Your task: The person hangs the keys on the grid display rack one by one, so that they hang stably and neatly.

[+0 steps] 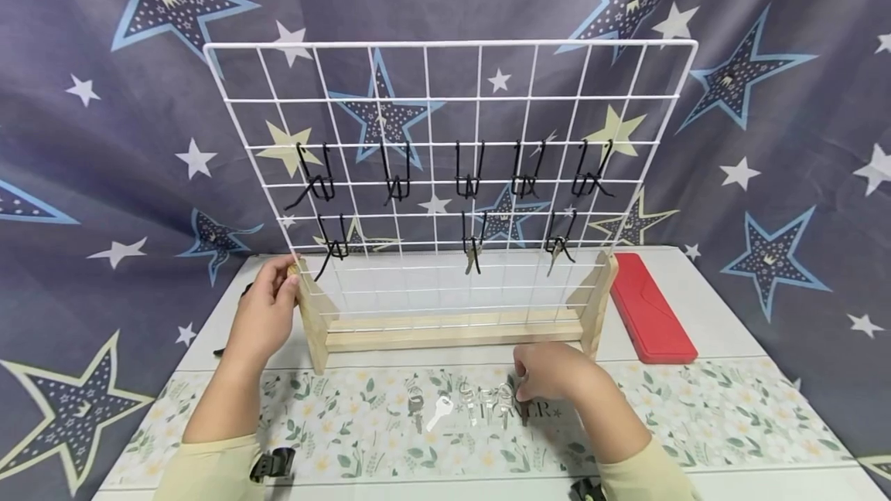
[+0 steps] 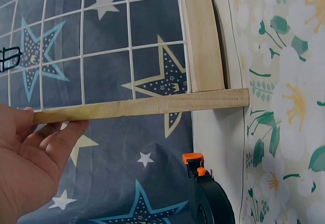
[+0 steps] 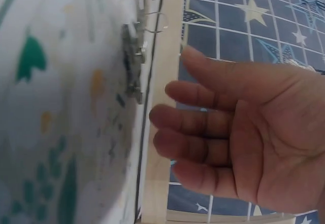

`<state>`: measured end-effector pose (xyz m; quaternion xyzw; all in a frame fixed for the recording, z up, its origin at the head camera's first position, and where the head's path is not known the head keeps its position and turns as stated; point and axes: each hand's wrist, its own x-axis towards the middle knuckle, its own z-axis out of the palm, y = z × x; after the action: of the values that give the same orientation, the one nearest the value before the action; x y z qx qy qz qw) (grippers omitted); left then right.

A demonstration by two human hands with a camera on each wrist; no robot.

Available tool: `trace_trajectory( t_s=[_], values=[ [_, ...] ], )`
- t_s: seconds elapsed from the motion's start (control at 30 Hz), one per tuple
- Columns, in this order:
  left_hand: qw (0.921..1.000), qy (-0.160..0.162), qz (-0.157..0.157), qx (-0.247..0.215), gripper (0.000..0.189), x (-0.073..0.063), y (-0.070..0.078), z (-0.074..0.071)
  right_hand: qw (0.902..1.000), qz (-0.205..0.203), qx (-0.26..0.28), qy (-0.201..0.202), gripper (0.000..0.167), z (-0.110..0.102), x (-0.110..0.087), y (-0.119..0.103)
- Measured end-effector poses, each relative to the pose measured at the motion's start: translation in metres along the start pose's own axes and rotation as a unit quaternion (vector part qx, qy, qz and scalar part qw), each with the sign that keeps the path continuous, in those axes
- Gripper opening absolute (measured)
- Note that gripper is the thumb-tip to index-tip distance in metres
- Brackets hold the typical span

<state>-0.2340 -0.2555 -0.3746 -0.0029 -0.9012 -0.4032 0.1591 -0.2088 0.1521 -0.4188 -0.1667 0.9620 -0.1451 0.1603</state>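
A white wire grid rack (image 1: pixel 452 100) stands upright in a wooden base (image 1: pixel 452 340). My left hand (image 1: pixel 267 308) pinches the upper end of the rack's left wooden side piece (image 2: pixel 152 104) between thumb and fingers. Over the floral mat my right hand (image 1: pixel 557 369) hovers beside a row of keys on rings, its fingers loosely bent and holding nothing in the right wrist view. A bunch of keys (image 3: pixel 133 61) lies near its fingertips. Farther left on the mat is a light-coloured key (image 1: pixel 440 410). Black hooks (image 1: pixel 468 172) hang in two rows; keys (image 1: pixel 555 250) hang from two lower hooks.
A red case (image 1: pixel 653 311) lies right of the rack. The floral mat (image 1: pixel 348 439) covers the table's front part. A black tape-like tool with orange parts (image 2: pixel 203 183) stands left of the rack. Behind hangs a star-patterned curtain (image 1: pixel 786 138).
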Motion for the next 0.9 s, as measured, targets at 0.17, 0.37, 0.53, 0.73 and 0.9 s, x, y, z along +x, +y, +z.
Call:
trace_trajectory(
  t_s=[0.17,0.37,0.53,0.73,0.9],
  values=[
    [1.0,-0.006,-0.001,-0.002,0.045,0.001,-0.001,0.0,0.9998,0.016,-0.011,-0.005,0.027,0.007,0.003,0.0],
    [1.0,-0.001,0.006,-0.005,0.044,0.001,-0.001,0.001,0.9992,0.03,-0.027,-0.009,0.03,0.01,0.005,-0.001],
    [1.0,0.0,0.008,-0.005,0.045,0.001,-0.001,0.0,0.9986,0.048,-0.021,-0.008,0.034,0.012,0.008,0.001],
    [1.0,-0.002,0.004,-0.002,0.045,0.0,-0.002,0.0,0.9983,0.051,-0.027,-0.011,0.035,0.014,0.008,0.002],
    [1.0,-0.001,0.005,0.004,0.046,-0.001,-0.001,0.0,0.9987,0.042,-0.028,-0.004,0.031,0.015,0.006,0.002]
  ],
)
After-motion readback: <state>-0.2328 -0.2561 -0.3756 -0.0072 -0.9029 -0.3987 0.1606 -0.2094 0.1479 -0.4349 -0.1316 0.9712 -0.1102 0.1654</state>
